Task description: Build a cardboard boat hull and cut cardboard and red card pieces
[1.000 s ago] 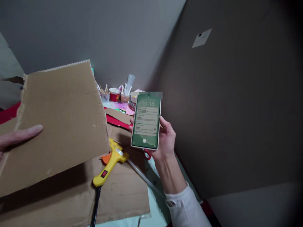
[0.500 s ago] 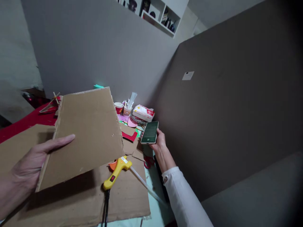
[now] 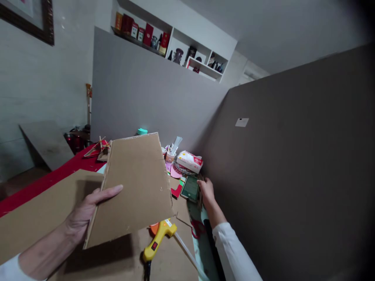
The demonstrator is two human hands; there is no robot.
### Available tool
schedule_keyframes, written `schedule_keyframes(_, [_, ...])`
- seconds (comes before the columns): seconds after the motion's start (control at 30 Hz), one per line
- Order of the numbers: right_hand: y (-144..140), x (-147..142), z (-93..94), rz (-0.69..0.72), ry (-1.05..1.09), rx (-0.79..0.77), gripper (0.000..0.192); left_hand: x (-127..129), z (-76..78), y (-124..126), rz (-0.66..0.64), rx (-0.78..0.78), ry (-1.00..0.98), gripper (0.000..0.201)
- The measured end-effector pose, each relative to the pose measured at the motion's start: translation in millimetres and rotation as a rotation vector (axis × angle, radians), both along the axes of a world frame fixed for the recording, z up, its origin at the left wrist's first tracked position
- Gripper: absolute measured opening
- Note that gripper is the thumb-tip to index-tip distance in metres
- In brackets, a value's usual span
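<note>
Since the earlier frame, right hand (image 3: 206,188) has carried the green-screened phone (image 3: 190,188) farther away, near the grey partition's base, fingers resting at its right edge. Left hand (image 3: 88,208) grips the flat brown cardboard panel (image 3: 136,183) above the yellow glue gun (image 3: 159,239).

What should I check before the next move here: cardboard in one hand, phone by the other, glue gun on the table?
1. Left hand grips the cardboard piece at its left edge, thumb on top: ok.
2. Cardboard piece held clear above the glue gun: ok.
3. Phone lying flat on the table, screen up: ok.
4. Right hand released from the phone: cannot tell; fingers sit at its right edge.
5. Glue gun nozzle off the large cardboard sheet: cannot tell; the held piece hides the tip.
6. Glue gun powered: cannot tell.
</note>
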State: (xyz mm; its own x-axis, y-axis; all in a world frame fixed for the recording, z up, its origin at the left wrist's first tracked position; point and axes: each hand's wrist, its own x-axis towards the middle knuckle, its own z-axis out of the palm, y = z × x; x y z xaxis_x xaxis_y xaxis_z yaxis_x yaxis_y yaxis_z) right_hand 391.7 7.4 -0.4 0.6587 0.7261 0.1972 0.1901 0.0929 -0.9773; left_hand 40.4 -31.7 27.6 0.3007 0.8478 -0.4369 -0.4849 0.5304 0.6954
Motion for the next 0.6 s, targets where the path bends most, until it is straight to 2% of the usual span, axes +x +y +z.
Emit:
schedule_keyframes(0.1, [-19.7, -22.6, 8.4, 0.115, -0.157, 0.011, 0.028, -0.3, -6.4, -0.3, 0.015, 0.066, -0.041, 0.076])
schedule_keyframes(0.23, [-63.9, -92.3, 18.3, 0.461, -0.316, 0.046, 0.019, 0.2, -15.2, -0.9, 0.032, 0.089, -0.138, 0.088])
schedule_keyframes(0.3, [-87.6, -125.6, 20.8, 0.599, -0.379, 0.064, 0.026, -0.2, -18.7, -2.0, 0.004, 0.038, -0.202, 0.090])
schedule_keyframes(0.37, [-106.7, -147.9, 19.4, 0.792, -0.551, 0.044, 0.041, -0.8, -20.9, -4.0, -0.059, -0.079, -0.275, 0.087])
schedule_keyframes(0.43, [-118.3, -159.0, 13.9, 0.819, -0.671, 0.004, 0.050, -0.6, -21.2, -6.3, -0.139, -0.213, -0.328, 0.079])
schedule_keyframes(0.5, [-122.9, -163.3, 6.8, 0.766, -0.717, -0.005, 0.054, 1.0, -19.3, -8.7, -0.199, -0.295, -0.341, 0.073])
schedule_keyframes(0.6, [-121.9, -166.3, 0.5, 0.637, -0.732, 0.017, 0.049, 5.7, -12.8, -10.8, -0.177, -0.271, -0.303, 0.067])
